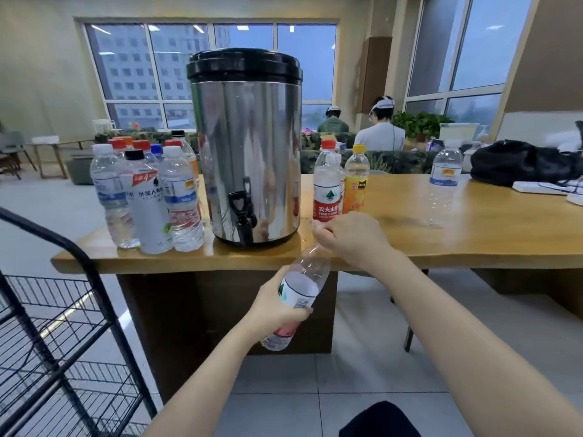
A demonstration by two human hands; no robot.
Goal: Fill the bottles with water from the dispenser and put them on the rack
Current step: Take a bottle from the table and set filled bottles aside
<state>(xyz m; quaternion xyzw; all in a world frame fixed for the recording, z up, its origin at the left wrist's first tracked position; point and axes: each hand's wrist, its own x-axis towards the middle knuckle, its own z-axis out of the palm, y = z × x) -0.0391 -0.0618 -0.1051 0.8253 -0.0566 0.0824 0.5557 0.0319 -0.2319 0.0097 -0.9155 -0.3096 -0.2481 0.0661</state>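
- The left hand (277, 305) grips the held bottle (304, 279) round its white label, fingers curled under it and thumb over the top.
- The held bottle is clear plastic. It lies tilted, with its base down toward the person and its neck up toward the table edge.
- The right hand (350, 238) closes its fingers round the top of the held bottle; the cap is hidden under them.
- The steel dispenser (249, 152) with its black lid stands on the table (473, 234), up and to the left of the right fingers. Its black tap (241, 209) faces the person.
- Just beyond the right knuckles stand a red-labelled bottle (328, 190) and a yellow-capped bottle (356, 181), side by side.
- A cluster of capped bottles (148, 197) stands on the table on the far side of the dispenser from both hands.
- A lone clear bottle (443, 184) stands well to the right of the right fingers, with a black bag (520, 162) further right.
- The black wire rack (63, 310) stands on the floor, well to the left of the left fingers.
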